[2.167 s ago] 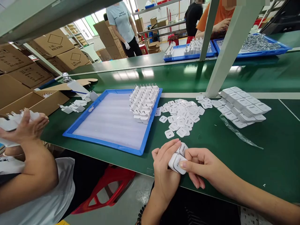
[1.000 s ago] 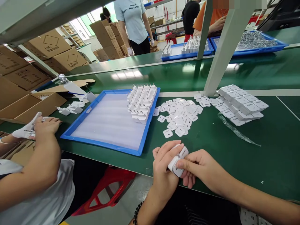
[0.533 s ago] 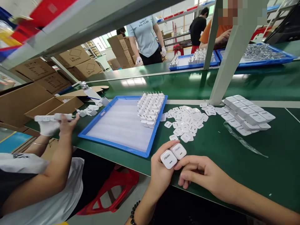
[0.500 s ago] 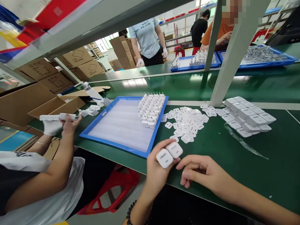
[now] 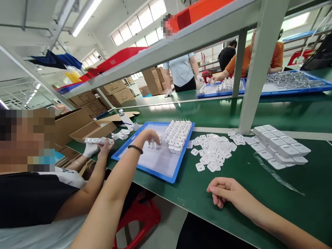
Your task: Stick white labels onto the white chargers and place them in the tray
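My left hand (image 5: 152,137) reaches over the blue-rimmed tray (image 5: 169,179), fingers pointing down around white plug adapters (image 5: 153,145) at its white lining. The fingers partly hide these adapters. Right of them, rows of white plug adapters (image 5: 178,135) stand in the tray with their metal pins up. My right hand (image 5: 223,192) rests near the front of the green table (image 5: 197,193), fingers loosely curled and nothing visible in them. Beyond it lies a loose pile of flat white square covers (image 5: 214,150) with small print.
Stacked white square blocks (image 5: 284,143) stand at the right, beside a clear plastic strip (image 5: 278,178). At the left, a co-worker's hands (image 5: 103,148) hold a row of white adapters near a cardboard box (image 5: 93,130). A grey post (image 5: 252,76) rises behind the table.
My left hand has moved from beside my right hand, left and forward to the tray, with the two plug adapters. My right hand stays near the table's front. The view has tilted up.
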Demonstrator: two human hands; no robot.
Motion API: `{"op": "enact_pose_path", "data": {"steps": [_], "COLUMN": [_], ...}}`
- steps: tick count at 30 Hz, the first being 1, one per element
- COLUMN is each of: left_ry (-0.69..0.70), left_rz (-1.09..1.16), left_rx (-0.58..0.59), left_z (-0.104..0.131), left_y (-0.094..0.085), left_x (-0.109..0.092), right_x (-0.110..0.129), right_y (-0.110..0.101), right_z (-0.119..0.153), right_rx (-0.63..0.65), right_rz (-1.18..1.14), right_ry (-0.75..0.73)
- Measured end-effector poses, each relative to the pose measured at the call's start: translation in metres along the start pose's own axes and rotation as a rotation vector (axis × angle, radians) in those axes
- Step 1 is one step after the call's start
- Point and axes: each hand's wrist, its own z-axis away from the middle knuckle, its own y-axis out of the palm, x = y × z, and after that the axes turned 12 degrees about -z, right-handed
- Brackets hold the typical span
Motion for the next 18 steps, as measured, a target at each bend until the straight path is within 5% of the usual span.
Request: {"op": "enact_pose_path", "data": {"steps": [5,9,12,18], "left_ry": [-0.075,-0.035,0.014,0.089], "left_rz": [-0.198,-0.260,-0.223,-0.012], "left_rx": [0.211,0.271,0.182,-0.192], "left_z": [-0.025,-0.026,-0.013,0.021], "left_y": [-0.008,-0.008,-0.008,0.005], "left_x": [-0.026,-0.036,-0.030,-0.005], "right_x": [-0.012,-0.016,-0.015,-0.007], "right_y": [-0.008,-0.010,-0.010,-0.014], "right_z": [-0.005,-0.007,-0.008,-0.013], "right_rx": [0.060,0.076,0.082,0.071], "right_rz": [0.052,0.096,0.105,0.194], "right_ry": [0.001,-0.003,-0.011,-0.051]}}
